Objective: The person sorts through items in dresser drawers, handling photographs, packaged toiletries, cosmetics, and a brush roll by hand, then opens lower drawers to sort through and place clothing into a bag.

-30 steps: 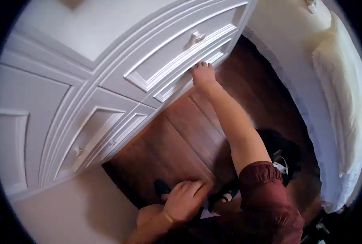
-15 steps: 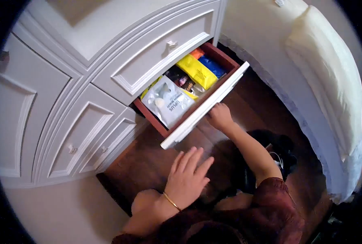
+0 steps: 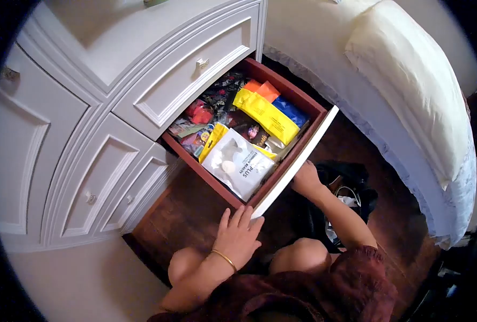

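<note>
- Drawer [image 3: 289, 86]: pulled out of the white cabinet [image 3: 72, 134], low in its front, below a closed drawer [image 3: 193, 75] with a small knob [image 3: 202, 63].
- Contents: a silver-grey packet [image 3: 238, 163] lettered "PLUS" lies nearest my left hand [image 3: 235, 236]; a yellow packet [image 3: 267, 115] lies across the other side, between it and the drawer wall a blue packet [image 3: 293, 111], with an orange packet [image 3: 268, 91] behind. A red item [image 3: 200, 112] lies further back among small patterned things.
- Left hand: I hold its fingers extended and slightly spread at the near front corner of the drawer; whether their tips touch it, I cannot tell.
- Right hand [image 3: 307, 180]: it is at the outer face of the white front panel [image 3: 297, 163]; my fingers are partly hidden there, so I cannot tell whether they grip.
- Surroundings: a black bag [image 3: 356, 174] rests on the dark wooden floor [image 3: 168, 212] beside my right forearm; the bed [image 3: 404, 102], with pale bedding, stands beyond.
</note>
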A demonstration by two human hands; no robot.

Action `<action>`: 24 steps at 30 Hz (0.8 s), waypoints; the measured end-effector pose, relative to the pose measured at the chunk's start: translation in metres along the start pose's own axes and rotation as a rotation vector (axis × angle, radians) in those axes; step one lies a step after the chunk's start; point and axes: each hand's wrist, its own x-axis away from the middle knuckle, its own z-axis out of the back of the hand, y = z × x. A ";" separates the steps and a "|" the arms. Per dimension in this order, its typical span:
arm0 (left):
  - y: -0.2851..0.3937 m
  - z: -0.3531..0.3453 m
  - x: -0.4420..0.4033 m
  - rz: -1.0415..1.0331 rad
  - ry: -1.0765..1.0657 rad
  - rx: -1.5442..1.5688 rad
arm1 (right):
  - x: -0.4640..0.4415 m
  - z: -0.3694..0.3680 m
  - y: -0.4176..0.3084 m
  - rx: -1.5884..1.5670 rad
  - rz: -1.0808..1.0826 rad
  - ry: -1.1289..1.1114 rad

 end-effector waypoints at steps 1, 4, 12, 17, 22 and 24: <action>-0.006 -0.001 -0.002 0.000 -0.012 0.011 | 0.001 -0.013 0.009 0.035 -0.030 -0.026; -0.018 -0.008 -0.006 -0.004 -0.038 0.005 | 0.010 -0.023 0.014 0.021 -0.046 -0.038; -0.042 -0.032 -0.033 -0.122 -0.070 0.058 | 0.015 -0.052 0.018 -0.014 -0.122 0.099; -0.044 -0.046 -0.054 -0.132 -0.045 0.070 | 0.007 -0.059 0.017 0.001 -0.168 0.077; -0.045 -0.043 -0.059 -0.143 -0.042 0.103 | 0.004 -0.046 0.006 -0.012 -0.282 0.033; -0.043 -0.036 -0.059 -0.129 -0.049 0.117 | 0.003 -0.044 0.005 -0.027 -0.311 -0.003</action>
